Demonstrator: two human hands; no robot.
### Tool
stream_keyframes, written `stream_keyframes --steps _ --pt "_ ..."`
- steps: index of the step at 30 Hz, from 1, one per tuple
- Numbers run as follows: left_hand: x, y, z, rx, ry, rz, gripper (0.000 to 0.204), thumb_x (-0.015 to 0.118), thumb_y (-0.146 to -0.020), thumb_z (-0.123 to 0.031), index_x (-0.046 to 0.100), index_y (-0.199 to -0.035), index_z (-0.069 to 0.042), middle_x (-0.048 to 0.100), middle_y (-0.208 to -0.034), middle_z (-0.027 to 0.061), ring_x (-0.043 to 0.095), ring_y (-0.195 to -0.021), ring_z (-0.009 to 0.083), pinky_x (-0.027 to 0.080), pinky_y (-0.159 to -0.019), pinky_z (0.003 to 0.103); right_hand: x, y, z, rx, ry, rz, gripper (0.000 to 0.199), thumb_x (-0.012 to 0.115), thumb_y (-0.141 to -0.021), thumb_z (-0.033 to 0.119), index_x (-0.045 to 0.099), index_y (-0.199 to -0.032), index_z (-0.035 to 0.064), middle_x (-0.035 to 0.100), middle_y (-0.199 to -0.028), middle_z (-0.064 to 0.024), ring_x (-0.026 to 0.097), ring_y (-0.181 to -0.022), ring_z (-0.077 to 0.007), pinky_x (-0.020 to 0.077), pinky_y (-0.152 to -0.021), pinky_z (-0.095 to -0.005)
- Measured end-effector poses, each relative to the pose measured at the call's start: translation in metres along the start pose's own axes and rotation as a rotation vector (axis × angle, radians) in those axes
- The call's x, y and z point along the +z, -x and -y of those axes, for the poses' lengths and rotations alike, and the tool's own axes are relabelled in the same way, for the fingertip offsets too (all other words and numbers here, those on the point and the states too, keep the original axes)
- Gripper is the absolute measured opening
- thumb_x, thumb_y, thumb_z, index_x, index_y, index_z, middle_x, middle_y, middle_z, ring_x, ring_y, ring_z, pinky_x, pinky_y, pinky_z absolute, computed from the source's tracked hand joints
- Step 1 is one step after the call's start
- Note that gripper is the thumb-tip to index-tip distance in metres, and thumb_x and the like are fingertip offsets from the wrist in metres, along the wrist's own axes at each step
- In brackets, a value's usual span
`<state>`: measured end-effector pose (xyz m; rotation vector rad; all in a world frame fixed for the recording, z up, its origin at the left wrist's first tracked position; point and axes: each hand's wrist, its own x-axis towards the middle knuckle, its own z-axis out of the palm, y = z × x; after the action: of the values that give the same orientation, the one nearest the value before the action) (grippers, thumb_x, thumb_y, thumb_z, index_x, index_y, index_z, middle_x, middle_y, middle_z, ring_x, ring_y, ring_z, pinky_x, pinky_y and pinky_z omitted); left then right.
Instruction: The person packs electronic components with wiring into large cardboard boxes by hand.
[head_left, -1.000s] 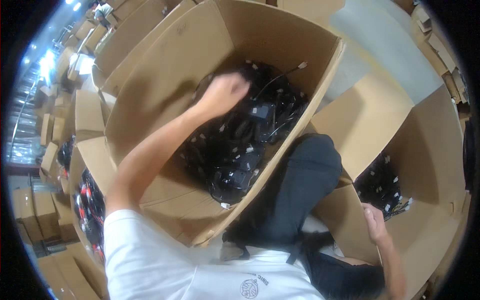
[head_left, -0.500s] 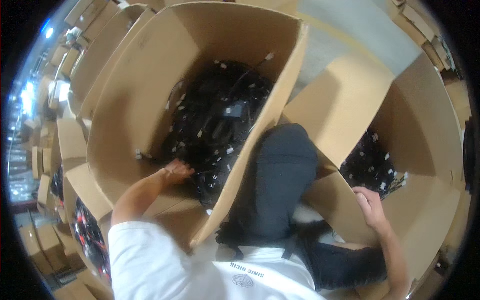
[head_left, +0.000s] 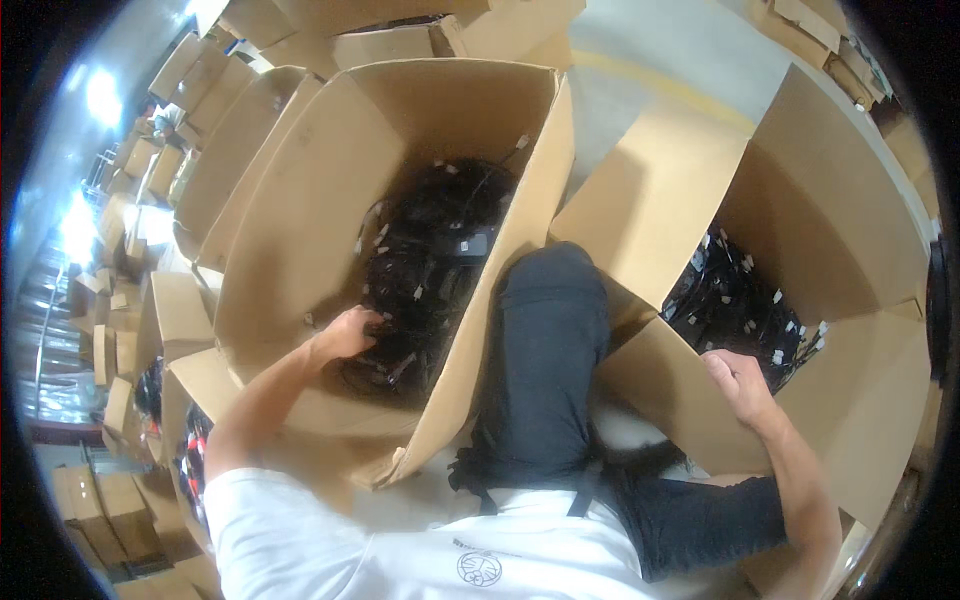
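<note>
Warehouse-like interior, with stacked cardboard cartons at far left and pale floor at far centre. Left grip: fingers partly curled, at the near left edge of a black cable heap inside the left carton; cannot tell whether closed on a strand. Right grip: fingers folded at the near left wall edge of the right carton; cannot tell how firmly, or on what. Probably limp and light strand by strand, heavier and tangle-prone as a mass, with smooth, slightly slippery sheathing. Best taken by the cable body, not by the small white connectors, likely the fragile ends. On the heap's right, a dark rectangular module, presumably stiff, better held by its casing. Farther right, inside the right carton, a second black cable heap.
</note>
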<state>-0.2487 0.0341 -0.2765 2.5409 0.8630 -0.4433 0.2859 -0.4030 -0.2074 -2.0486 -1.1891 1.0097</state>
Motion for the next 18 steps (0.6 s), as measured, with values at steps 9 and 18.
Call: stream_keyframes --steps 9,18 --pt "0.022 -0.011 0.013 -0.04 0.026 0.077 0.055 0.08 -0.081 -0.039 0.068 -0.116 0.002 0.068 -0.105 0.0252 0.068 -0.096 0.0329 0.056 -0.081 0.042 0.001 0.004 0.009 0.03 -0.023 -0.041 0.043 0.047 -0.106 0.033 0.068 -0.103 -0.0045 0.069 -0.088 -0.0133 0.063 -0.082 -0.0191 0.0499 -0.077 -0.0339" --pt "0.073 -0.001 -0.009 -0.193 -0.18 0.455 0.089 0.079 -0.073 -0.064 0.058 -0.12 0.008 0.061 -0.12 0.0279 0.058 -0.115 0.0419 0.049 -0.095 0.05 -0.001 -0.003 0.03 0.111 -0.035 0.019 0.043 0.044 -0.107 0.029 0.069 -0.105 -0.0065 0.07 -0.092 -0.0128 0.063 -0.085 -0.0171 0.0499 -0.078 -0.0324"
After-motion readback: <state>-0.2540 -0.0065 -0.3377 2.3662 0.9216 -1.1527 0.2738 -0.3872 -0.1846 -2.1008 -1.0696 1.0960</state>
